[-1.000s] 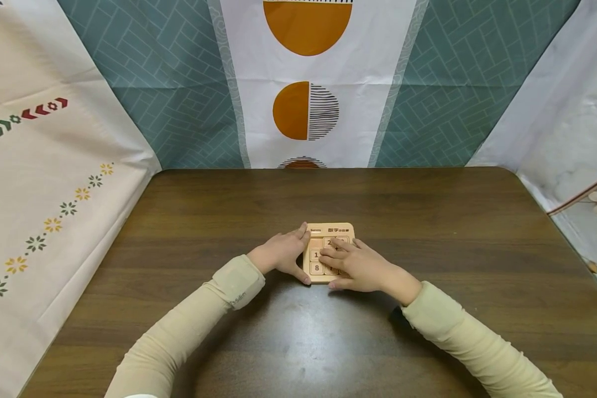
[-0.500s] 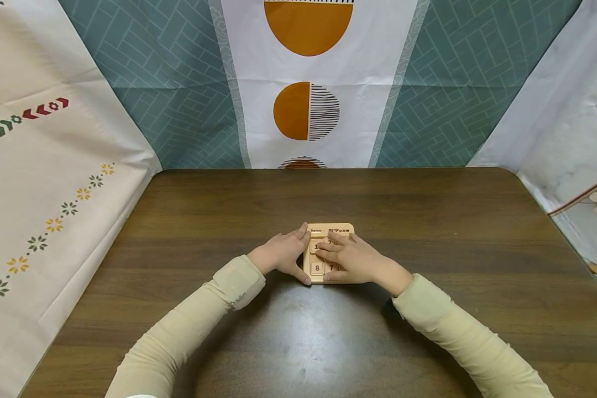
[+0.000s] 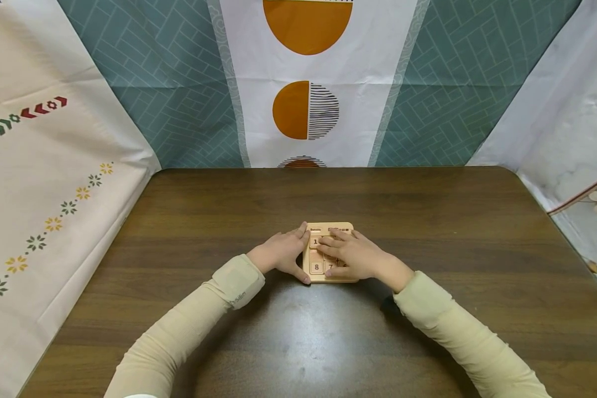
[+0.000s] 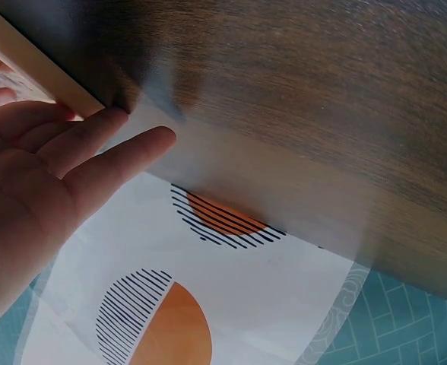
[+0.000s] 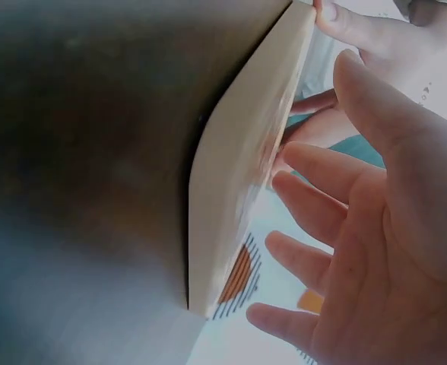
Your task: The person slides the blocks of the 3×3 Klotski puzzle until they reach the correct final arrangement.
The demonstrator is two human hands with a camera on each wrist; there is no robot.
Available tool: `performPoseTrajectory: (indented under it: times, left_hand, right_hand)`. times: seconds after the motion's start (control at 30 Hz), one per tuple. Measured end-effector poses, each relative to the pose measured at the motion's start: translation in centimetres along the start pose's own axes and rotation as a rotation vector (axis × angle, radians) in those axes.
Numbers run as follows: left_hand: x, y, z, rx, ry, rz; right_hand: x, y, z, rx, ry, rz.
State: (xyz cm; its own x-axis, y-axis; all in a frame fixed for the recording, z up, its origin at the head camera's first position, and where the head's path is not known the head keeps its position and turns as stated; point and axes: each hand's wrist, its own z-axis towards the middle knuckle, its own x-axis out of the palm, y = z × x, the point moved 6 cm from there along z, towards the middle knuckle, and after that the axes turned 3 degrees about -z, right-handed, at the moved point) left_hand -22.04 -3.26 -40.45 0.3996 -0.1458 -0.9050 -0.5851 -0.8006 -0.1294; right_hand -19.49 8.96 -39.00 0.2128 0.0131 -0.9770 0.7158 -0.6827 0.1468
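Observation:
A wooden number slide puzzle (image 3: 316, 256) lies flat on the table. Tile 1 (image 3: 315, 241) sits in its top-left corner, with a gap below it and tile 8 (image 3: 316, 267) in the bottom-left corner. Tile 7 (image 3: 330, 266) is partly covered. My left hand (image 3: 283, 251) rests along the puzzle's left edge, thumb at the near corner and forefinger at the far one. Its outer fingers look straight in the left wrist view. My right hand (image 3: 360, 258) spreads over the puzzle, fingertips near tile 1, hiding most right-hand tiles. Its fingers are apart in the right wrist view.
The dark brown wooden table (image 3: 219, 204) extends on all sides of the puzzle. Patterned cloth (image 3: 189, 99) hangs behind the far edge. A white embroidered cloth (image 3: 30, 232) borders the left side, and another pale cloth (image 3: 572, 110) the right.
Tile 1 has slid up from the middle-left place to the top-left corner, so the gap now lies below it. My right hand has shifted slightly away from me. The left hand has stayed put.

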Motion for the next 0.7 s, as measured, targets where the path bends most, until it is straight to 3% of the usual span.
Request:
performPoseTrajectory:
  times: [0.5, 0.7]
  left_hand:
    - [0.2, 0.2, 0.2, -0.002, -0.013, 0.01]
    - [0.2, 0.2, 0.2, -0.003, -0.014, 0.01]
  right_hand:
    - [-0.1, -1.1, -3.5, 0.045, -0.071, 0.011]
    - [0.5, 0.2, -3.9, -0.009, -0.043, -0.001]
